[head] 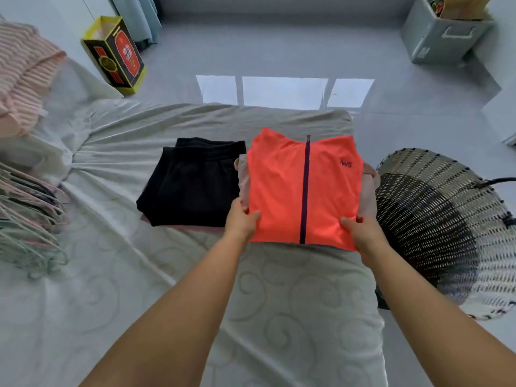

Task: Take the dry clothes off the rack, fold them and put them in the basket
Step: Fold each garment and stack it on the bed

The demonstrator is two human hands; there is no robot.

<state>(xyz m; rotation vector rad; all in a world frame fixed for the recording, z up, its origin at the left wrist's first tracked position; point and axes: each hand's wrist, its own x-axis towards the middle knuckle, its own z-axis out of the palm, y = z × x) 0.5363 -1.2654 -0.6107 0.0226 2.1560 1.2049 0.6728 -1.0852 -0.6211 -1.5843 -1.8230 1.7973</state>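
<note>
A folded black garment (pixel 192 182) lies on the bed (pixel 293 289), at nine o'clock from the folded orange jacket (pixel 304 188). The left hand (pixel 241 222) pinches its near left corner, thumb on top; the right hand (pixel 360 233) pinches the near right corner likewise. The wicker basket (pixel 435 219) stands at three o'clock of it

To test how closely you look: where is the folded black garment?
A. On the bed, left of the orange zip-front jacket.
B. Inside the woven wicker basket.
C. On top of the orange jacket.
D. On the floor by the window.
A: the folded black garment lies on the pale bed sheet, just left of the orange zip-front jacket.
</note>
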